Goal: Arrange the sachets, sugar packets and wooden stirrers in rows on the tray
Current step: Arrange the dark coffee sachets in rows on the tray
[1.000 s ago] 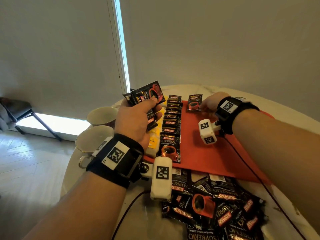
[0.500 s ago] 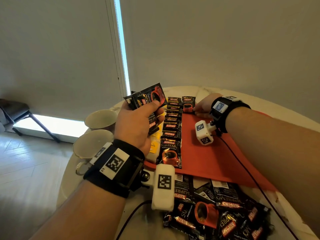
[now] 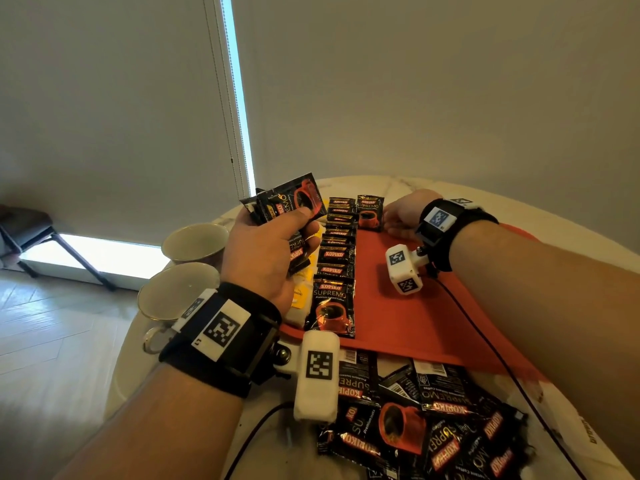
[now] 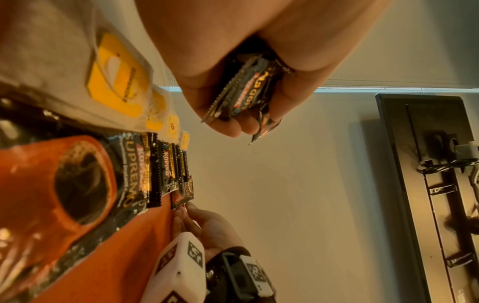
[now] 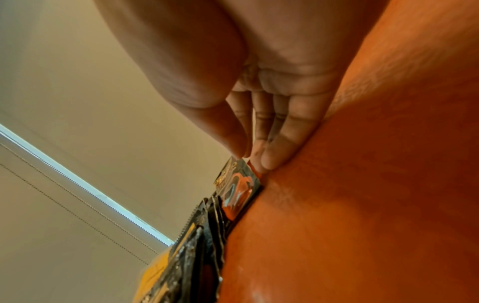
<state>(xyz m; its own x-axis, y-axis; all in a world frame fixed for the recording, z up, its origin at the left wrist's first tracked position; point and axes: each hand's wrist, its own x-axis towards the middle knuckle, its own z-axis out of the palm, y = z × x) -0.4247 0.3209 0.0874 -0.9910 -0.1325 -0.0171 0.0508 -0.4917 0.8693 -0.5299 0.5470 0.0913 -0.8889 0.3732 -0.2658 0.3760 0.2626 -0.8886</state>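
My left hand is raised over the left edge of the red tray and grips a fan of several black coffee sachets; the left wrist view shows the fingers curled round this bundle. A row of overlapping coffee sachets runs down the tray's left side. At the far end, just right of that row, one coffee sachet lies on the tray. My right hand pinches its right edge between thumb and fingertips, and the same sachet shows in the right wrist view.
Yellow-labelled packets lie left of the sachet row, partly under my left hand. Two cups stand at the table's left edge. A loose pile of coffee sachets lies on the table in front of the tray.
My right hand has slid the single sachet left, close to the far end of the row. My left hand has kept its bundle in about the same place.
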